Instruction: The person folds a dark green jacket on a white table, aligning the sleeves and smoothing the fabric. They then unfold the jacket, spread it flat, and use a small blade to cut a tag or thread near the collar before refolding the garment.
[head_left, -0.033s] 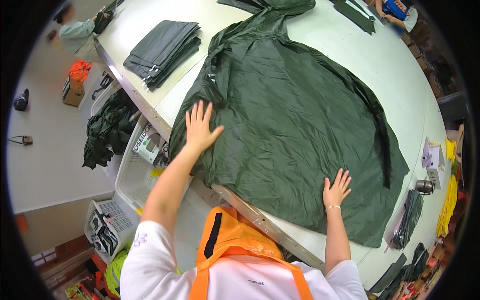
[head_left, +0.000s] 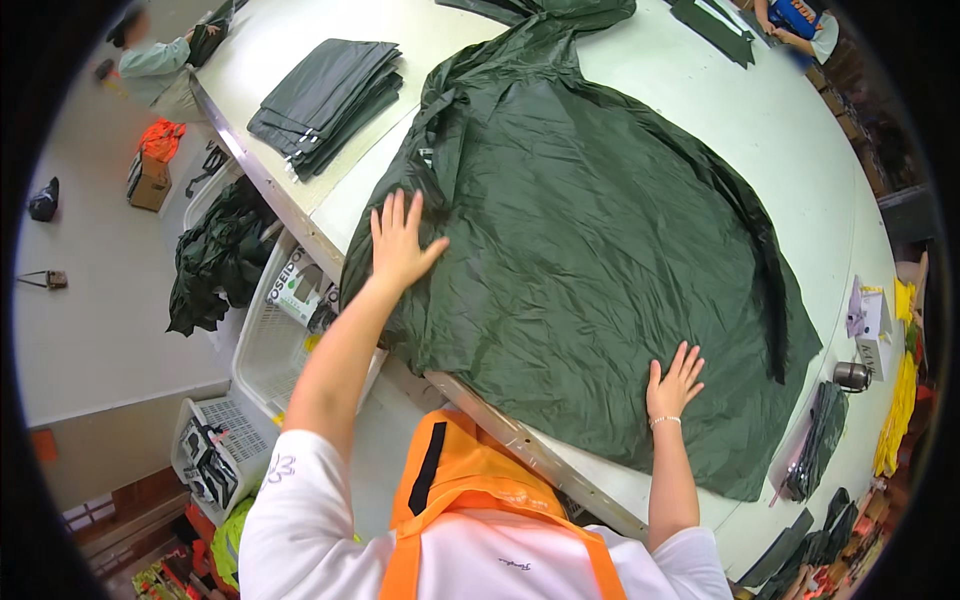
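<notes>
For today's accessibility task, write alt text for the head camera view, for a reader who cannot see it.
A person's left hand and right hand press flat, fingers spread, on a large dark green garment spread across a pale worktable. A stack of folded dark green pieces lies farther along the table, and white baskets stand on the floor to the left.

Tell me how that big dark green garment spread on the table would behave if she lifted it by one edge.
The dark green garment would probably go floppy: it lies flat, creased all over. Its sheen suggests thin, slick fabric, so it may slide on the table. It likely weighs little for its spread; the left hand and right hand press it flat.
</notes>
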